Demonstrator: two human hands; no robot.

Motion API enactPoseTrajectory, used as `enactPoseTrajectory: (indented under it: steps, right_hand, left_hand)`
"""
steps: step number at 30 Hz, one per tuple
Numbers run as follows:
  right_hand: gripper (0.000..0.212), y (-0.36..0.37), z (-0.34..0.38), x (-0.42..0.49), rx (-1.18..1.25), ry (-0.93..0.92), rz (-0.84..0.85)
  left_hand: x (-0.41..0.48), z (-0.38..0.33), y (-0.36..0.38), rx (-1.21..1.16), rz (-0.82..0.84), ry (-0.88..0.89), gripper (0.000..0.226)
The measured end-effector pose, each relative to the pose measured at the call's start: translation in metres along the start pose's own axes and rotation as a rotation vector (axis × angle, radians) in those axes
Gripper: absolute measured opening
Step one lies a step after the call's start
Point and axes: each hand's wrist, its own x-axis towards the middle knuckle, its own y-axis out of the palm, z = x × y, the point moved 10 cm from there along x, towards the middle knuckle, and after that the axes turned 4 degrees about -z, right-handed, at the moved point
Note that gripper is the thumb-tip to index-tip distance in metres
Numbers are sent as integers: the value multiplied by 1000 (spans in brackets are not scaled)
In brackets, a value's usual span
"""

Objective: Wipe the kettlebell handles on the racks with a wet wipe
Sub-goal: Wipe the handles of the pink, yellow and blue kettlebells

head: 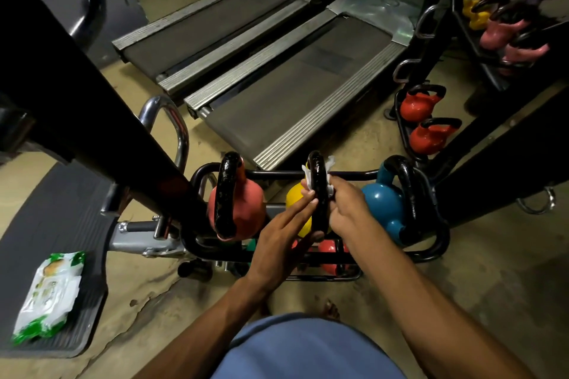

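Fingers of right hand (348, 212) curled round wet wipe (330, 162) on black handle (317, 175) of yellow kettlebell (295, 197), left hand (281, 234) fingers straight, touching handle opposite

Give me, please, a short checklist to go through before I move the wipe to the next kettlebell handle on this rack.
1. The right hand pinches the white wet wipe round the yellow kettlebell's black handle: ok.
2. The left hand touches that handle with straight fingers: ok.
3. Whole handle wiped: cannot tell.
4. The blue kettlebell's handle, next on the right, is unobstructed: ok.
5. The green-and-white wipe pack lies in sight on the grey ribbed mat: ok.
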Motion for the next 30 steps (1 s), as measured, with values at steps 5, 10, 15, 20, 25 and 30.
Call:
enactPoseTrajectory:
  steps: [5,10,15,20,25,30]
  right_hand:
    - [27,25,3,3,149,170,131]
    - [26,22,5,9,140,145,131]
    - [9,-2,49,2,-264,-370,-48]
    - [16,46,96,-32,-1058,-1067,1]
    - [15,30,73,-83,-1097,-1301,46]
    - [20,-31,33,-36,-241,-491,-14]
  left_hand:
    - [-10,8,1,-110,-13,-148,63]
    - [-20,27,17,-112,108,-224,50]
    - [-25,45,38,-33,261,-208,53]
    - [-28,48,41,-40,268,-235,52]
    - [-28,50,39,-35,253,-263,54]
    - [-28,49,43,-75,300,-286,53]
